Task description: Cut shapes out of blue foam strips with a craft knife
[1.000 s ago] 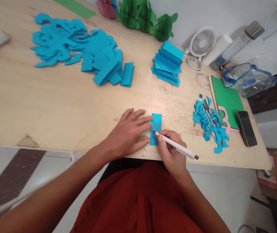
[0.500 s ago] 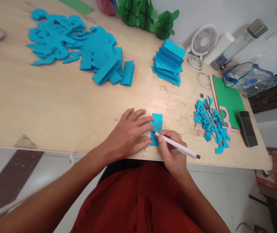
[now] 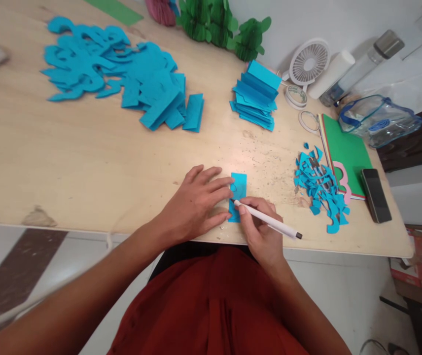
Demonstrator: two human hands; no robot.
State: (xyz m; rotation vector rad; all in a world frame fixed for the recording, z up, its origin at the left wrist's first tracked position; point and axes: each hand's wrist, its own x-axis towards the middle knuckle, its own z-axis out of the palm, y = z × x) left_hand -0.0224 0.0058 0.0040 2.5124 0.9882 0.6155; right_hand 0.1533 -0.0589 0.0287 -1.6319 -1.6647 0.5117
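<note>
Table: pale wood, pushed against a white wall; I take the blue slip before me as the clock's centre, with 12 pointing away from me. The table (image 3: pixel 85 167) carries grit and stains.
Blue slip: it lies near the table's front edge, between my hands. This blue slip (image 3: pixel 239 190) bears a short curved line near its upper left, so I judge the marking begun but incomplete; my fingers hide some of it.
Left hand: at 9 o'clock, my left hand (image 3: pixel 196 202) lies flat with fingers spread, their tips on the slip's edge, grasping nothing.
Right hand: at 4 o'clock, my right hand (image 3: pixel 263 224) grips a white pen (image 3: pixel 270 220), its tip at the slip's left side, seemingly touching.
Cut curls: at 10 o'clock, a big pile of curly blue shapes (image 3: pixel 81 81) looks finished with cutting.
Plain pieces: at 11 o'clock, a heap of straight-edged blue pieces (image 3: pixel 159 93) adjoins the curls, and at 12 sits a blue stack (image 3: pixel 255 96). Both look uncut into curls; whether they are marked I can't tell.
Scraps: at 3 o'clock, blue offcuts (image 3: pixel 316 190) suggest plenty of cutting is done.
Pink shape: just beyond the offcuts, a curvy pink cutout (image 3: pixel 347 190) overlaps the green sheet (image 3: pixel 344 143).
</note>
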